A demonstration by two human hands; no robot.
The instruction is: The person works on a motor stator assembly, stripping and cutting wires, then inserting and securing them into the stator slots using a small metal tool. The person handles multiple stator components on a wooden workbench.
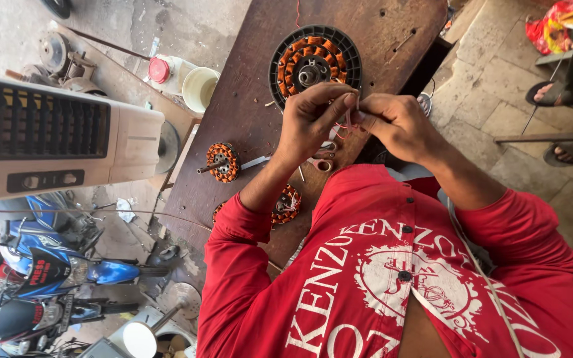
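Your left hand and right hand meet, fingertips pinched on thin wires just above the table. The wires look light, springy and easily kinked (hold them near the ends). Beyond the hands the fan motor lies flat, probably heavy and stiff. Farther left stands an air cooler.

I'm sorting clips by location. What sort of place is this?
Probably an open-air motor repair stall: copper-wound fan coils on a worn wooden bench, an air cooler beside it, motorbikes parked close by.
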